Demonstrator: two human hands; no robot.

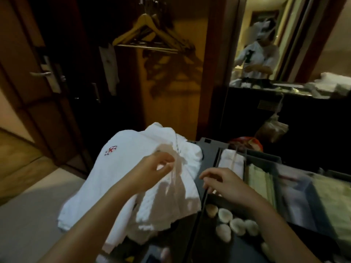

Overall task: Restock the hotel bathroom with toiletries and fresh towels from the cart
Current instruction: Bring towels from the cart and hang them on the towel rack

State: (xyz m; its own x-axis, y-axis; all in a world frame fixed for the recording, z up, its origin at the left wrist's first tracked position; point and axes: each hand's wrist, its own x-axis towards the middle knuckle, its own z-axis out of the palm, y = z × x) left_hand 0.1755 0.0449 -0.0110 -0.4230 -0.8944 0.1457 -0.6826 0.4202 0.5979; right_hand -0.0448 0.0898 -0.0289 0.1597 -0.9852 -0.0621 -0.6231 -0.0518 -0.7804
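Note:
A pile of white towels [123, 168] with a small red crest lies heaped on the left end of the dark cart [207, 149]. My left hand [152, 168] is over the pile and pinches a thin, see-through plastic wrap that hangs down across the towels. My right hand [226, 184] hovers over the edge of a tray compartment, fingers loosely curled, holding nothing that I can see. Below it lie several small round white toiletry packets [226, 215]. Folded white items [230, 162] and pale green stacks [260, 185] fill the compartments to the right.
An open wardrobe with wooden hangers [150, 33] stands straight ahead. A brown door with a metal handle [40, 74] is at the left. A mirror [266, 44] above a dark counter is at the right, and a plastic bag [271, 128] hangs beside the cart.

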